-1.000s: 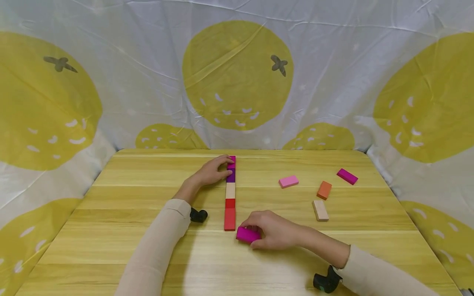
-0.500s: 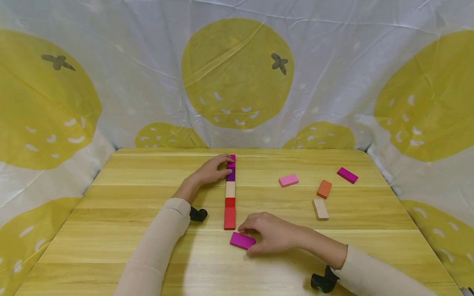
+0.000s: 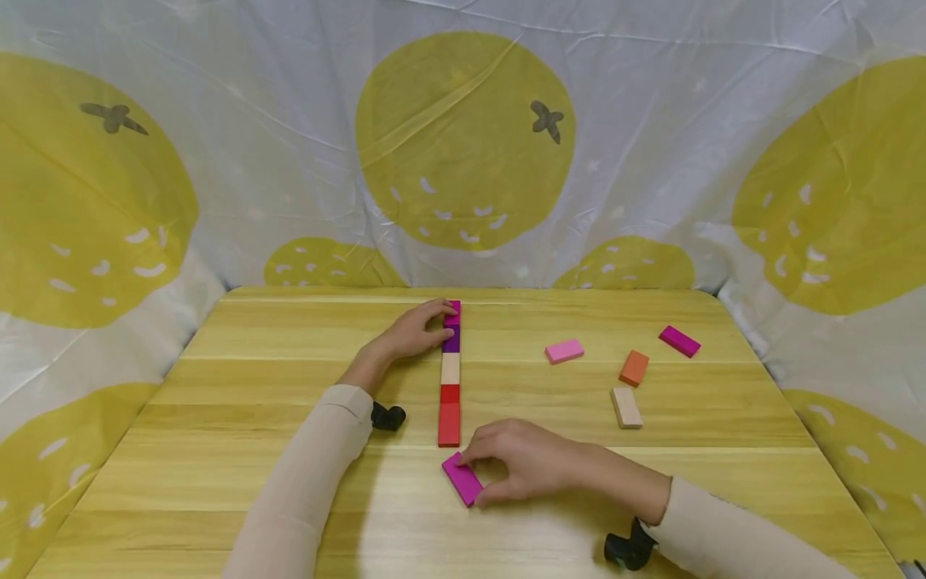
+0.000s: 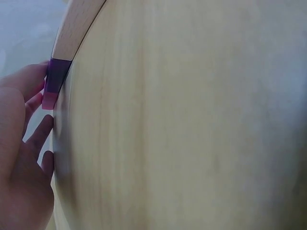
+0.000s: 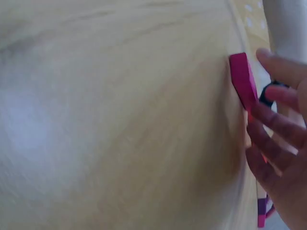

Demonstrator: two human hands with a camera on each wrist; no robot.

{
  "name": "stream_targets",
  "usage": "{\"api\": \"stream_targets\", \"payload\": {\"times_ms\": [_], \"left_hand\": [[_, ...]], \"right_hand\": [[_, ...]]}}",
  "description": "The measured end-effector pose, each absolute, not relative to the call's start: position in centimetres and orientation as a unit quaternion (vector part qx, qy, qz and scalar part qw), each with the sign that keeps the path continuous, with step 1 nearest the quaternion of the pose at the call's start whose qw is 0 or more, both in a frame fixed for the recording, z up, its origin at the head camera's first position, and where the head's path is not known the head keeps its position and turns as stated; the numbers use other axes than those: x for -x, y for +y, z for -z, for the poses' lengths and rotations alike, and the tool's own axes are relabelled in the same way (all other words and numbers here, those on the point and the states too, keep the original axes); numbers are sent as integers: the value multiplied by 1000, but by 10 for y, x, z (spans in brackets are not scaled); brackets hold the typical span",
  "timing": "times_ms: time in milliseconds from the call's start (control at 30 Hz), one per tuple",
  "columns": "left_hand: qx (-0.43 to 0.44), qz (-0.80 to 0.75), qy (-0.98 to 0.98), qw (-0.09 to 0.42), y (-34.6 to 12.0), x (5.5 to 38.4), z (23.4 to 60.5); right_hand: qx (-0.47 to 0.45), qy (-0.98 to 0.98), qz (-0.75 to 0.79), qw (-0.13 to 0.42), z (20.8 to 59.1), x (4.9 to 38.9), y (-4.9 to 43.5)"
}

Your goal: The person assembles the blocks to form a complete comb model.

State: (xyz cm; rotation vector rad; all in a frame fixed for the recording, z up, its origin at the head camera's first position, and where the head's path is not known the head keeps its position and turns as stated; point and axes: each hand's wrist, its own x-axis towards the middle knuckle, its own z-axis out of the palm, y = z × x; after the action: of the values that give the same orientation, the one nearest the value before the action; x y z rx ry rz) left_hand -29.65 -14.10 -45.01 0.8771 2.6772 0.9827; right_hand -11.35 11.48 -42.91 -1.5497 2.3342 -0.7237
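Note:
In the head view, a straight row of blocks runs toward me: magenta (image 3: 454,318), purple (image 3: 451,344), plain wood (image 3: 450,369), then dark red (image 3: 449,393) and lighter red (image 3: 449,425). At its far end my left hand (image 3: 412,331) rests with fingers on the magenta block and the thumb by the purple one (image 4: 58,74). Just off the near end, a loose magenta block (image 3: 461,482) lies slanted on the table. My right hand (image 3: 531,458) pinches it between thumb and fingers at its two ends, also visible in the right wrist view (image 5: 243,79).
Toward the right of the wooden table (image 3: 289,354) lie a pink block (image 3: 564,351), an orange block (image 3: 633,367), a plain wood block (image 3: 626,408) and another magenta block (image 3: 679,341). A patterned cloth (image 3: 289,145) hangs behind the table.
The right hand has set the magenta block down and turned it from crosswise to slanted, shifting it left, closer below the row's near end. The left hand stays put.

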Motion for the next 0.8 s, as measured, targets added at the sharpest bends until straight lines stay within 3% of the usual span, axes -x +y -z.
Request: {"api": "stream_targets", "payload": {"times_ms": [200,800], "left_hand": [[-288,-326,897,79,-142,297,451],[-289,-329,895,84,-141,295,448]], "right_hand": [[540,789,248,153,430,117,113],[471,850,224,76,437,105,94]]}}
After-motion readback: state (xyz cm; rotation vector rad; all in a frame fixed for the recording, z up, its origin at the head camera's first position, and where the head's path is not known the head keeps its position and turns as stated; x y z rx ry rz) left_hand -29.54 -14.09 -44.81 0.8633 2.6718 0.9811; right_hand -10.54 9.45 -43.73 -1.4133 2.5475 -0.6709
